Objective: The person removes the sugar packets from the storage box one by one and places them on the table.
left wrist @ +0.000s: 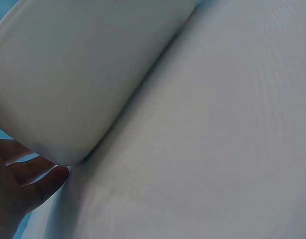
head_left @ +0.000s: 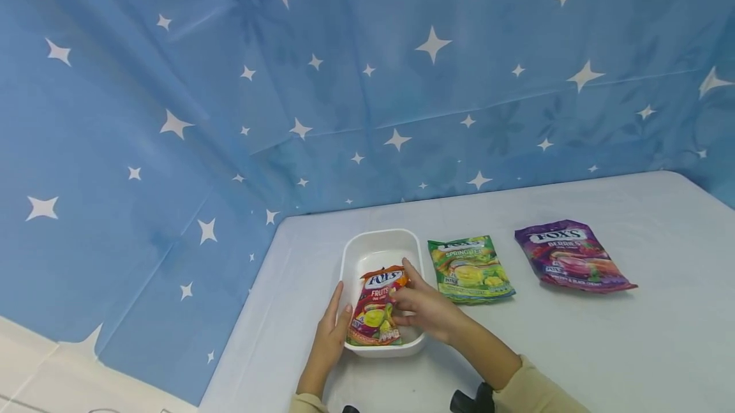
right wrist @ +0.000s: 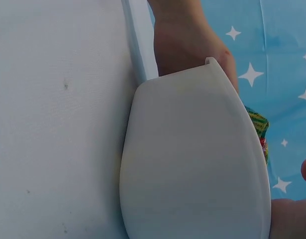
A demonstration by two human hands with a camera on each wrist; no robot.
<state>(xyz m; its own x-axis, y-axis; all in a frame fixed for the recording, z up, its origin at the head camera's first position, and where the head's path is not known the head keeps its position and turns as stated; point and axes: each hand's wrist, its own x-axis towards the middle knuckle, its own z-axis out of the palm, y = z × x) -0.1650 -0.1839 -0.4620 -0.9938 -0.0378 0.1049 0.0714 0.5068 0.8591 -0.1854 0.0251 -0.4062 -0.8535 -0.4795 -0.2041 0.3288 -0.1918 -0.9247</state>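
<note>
A white plastic tub [head_left: 386,351] stands on the table with a red Fox's Fruits candy bag [head_left: 373,311] inside, tilted and partly hidden by the fingers. My left hand [head_left: 330,339] rests against the tub's left side near its front, fingers fairly straight. The left wrist view shows several of its fingers [left wrist: 43,186] by the tub's lower corner. Reaching over the right rim, my right hand [head_left: 427,311] lies at the bag's right edge, index finger extended. Its grip is not plain there; the right wrist view shows separated fingers [right wrist: 289,214] near the tub rim.
Right of the tub lies a green Fox's Spring Tea candy bag [head_left: 471,269]. Farther right is a purple Fox's Berries candy bag [head_left: 571,256]. A blue star-patterned sheet [head_left: 344,81] hangs behind and left of the white-covered table [head_left: 649,349].
</note>
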